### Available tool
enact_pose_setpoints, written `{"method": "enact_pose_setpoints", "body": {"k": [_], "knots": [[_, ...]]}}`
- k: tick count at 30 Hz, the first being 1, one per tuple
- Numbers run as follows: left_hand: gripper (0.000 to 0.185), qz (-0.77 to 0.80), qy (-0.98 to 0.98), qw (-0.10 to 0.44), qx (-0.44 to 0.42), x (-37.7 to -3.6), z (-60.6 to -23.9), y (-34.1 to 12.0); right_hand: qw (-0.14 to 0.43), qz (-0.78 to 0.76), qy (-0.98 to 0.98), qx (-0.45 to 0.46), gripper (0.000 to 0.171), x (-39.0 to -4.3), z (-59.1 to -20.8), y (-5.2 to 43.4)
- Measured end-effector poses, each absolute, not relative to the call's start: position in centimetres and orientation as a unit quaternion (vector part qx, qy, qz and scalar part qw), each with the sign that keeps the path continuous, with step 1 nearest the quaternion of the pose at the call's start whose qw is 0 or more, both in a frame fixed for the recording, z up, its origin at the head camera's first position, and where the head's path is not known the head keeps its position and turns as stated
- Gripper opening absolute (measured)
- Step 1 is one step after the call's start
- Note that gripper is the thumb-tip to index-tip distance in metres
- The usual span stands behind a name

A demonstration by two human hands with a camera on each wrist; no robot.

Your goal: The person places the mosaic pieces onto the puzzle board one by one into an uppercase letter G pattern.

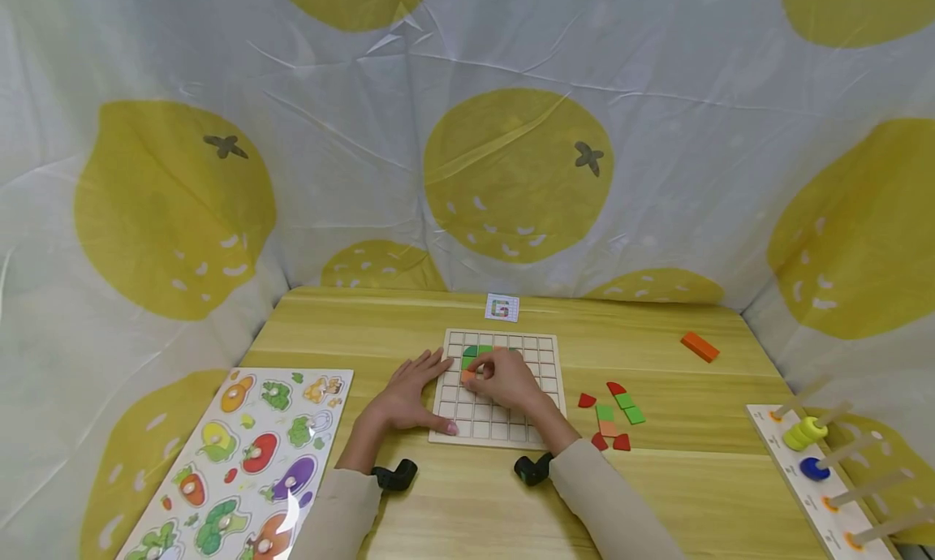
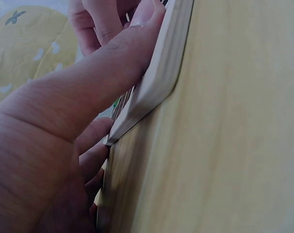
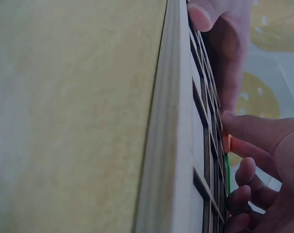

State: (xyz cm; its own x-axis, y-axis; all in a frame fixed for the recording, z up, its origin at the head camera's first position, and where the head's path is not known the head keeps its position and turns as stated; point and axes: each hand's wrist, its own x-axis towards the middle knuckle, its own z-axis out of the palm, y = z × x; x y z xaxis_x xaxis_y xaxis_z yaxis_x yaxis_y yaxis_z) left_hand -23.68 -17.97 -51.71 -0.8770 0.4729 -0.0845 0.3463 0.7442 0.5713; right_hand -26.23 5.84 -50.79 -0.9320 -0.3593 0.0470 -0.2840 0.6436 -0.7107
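While the right hand [image 1: 504,379] pinches one orange tile [image 1: 468,375] over the grid board [image 1: 544,357], the left hand [image 1: 409,396] lies flat with straight fingers on the board's left edge, its thumb at the front corner. Two green tiles [image 1: 476,351] already sit in the grid just behind the orange one. To the right of the board lie seven loose pieces [image 1: 612,415], four red, two green and one orange, and farther away one orange block [image 1: 700,346]. One wooden table [image 1: 657,495] carries everything, and cloth with yellow fruits [image 1: 511,170] surrounds it.
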Motion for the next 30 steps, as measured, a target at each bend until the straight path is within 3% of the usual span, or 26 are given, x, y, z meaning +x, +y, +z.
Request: {"method": "enact_pose_setpoints", "body": {"k": [20,30], "knots": [[0.120,0.284,0.926,0.115,0.222,-23.8,-51.5,-17.6,0.062,-0.394,0.900,-0.177,0.018,-26.1,-50.6,6.7],[0.121,0.280,0.929,0.118,0.211,-23.8,-51.8,-17.9,0.041,-0.415,0.891,-0.179,0.017,-25.1,-49.4,10.0]]}}
